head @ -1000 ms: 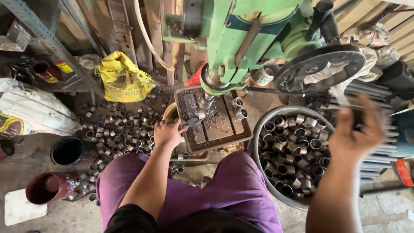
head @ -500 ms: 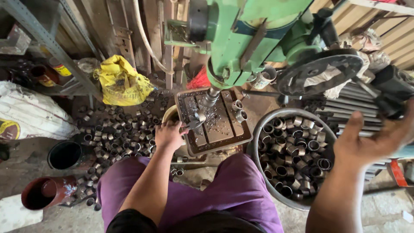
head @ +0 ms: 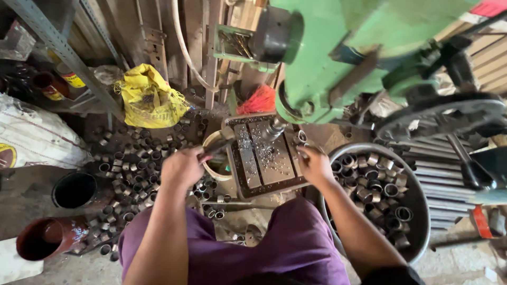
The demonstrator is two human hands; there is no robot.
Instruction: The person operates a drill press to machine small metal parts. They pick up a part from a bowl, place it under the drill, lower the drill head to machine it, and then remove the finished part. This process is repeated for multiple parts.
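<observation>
Left hand [head: 182,166] is curling around a tool handle [head: 216,149] beside the drill table [head: 264,158]; my right hand [head: 315,163] is pinching a ring [head: 302,153] at the table's edge.

Small metal workshop, seen from above. A green drill press [head: 343,58] dominates the top centre, w/ its slotted work table [head: 264,158] below, strewn w/ metal chips. Right of the press table, a round tub [head: 417,211] full of short metal rings; left of it, more rings [head: 132,163] heaped on the dirty concrete floor [head: 31,195]. Further left: a yellow sack [head: 150,100], paint cans, a steel rack upright [head: 63,50]. Steel rods [head: 438,174] lie right of the tub.
</observation>
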